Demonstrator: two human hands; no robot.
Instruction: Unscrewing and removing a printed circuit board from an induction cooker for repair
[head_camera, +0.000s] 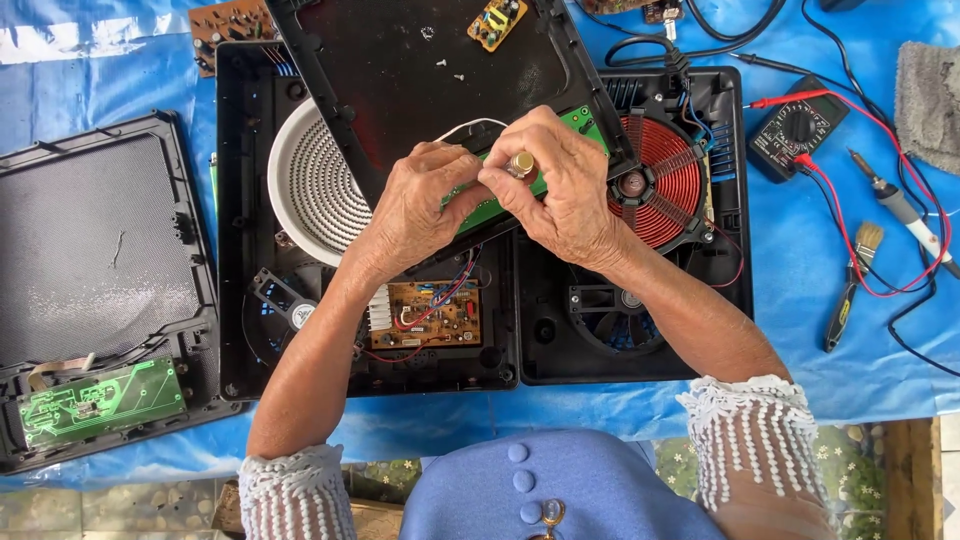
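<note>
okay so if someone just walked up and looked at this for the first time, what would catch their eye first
Most striking is the pair of hands at the centre: the left hand and right hand meet over a green circuit board, the right hand's fingertips pinching a small brass-coloured knob. Just right of them glows a red spiral coil inside an opened black cooker housing, and to the left sits a white ribbed heating disc.

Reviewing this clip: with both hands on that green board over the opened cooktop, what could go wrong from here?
1. The loose screws on the tilted black panel could roll off into the open housing.
2. The white wire running to the green circuit board might strain as the left hand and right hand handle it.
</note>
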